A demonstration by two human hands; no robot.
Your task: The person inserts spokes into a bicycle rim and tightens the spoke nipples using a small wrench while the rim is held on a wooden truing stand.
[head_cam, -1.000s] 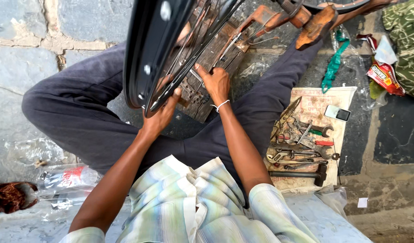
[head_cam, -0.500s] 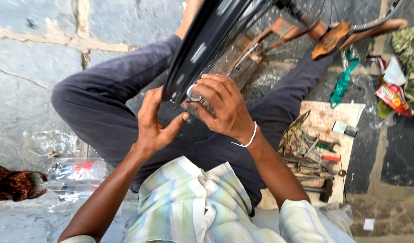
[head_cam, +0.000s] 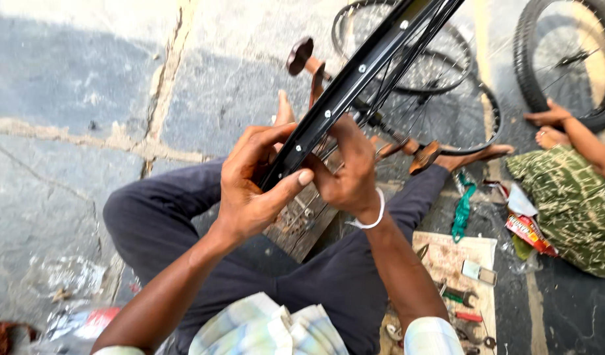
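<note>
The left hand (head_cam: 253, 187) is wrapped around a black wheel rim (head_cam: 352, 82), with the thumb pressed on its inner side. The right hand (head_cam: 345, 171) grips the same rim just beside it, fingers curled over the edge. A white band (head_cam: 371, 217) sits on the right wrist. The rim is tilted and held up in the air over the person's lap, and thin spokes (head_cam: 407, 59) run from it. The person sits cross-legged on a stone floor (head_cam: 86, 98) in dark trousers (head_cam: 184, 223). Under the hands lies a wooden board (head_cam: 302, 227). To the right, tools (head_cam: 463, 302) lie on a piece of cardboard (head_cam: 450, 253). A green strap (head_cam: 461, 209) lies near it. Farther off lie a bare rim (head_cam: 447, 62) and a wheel with a tire (head_cam: 568, 59). Another person's hand (head_cam: 549, 117) rests by that tire.
</note>
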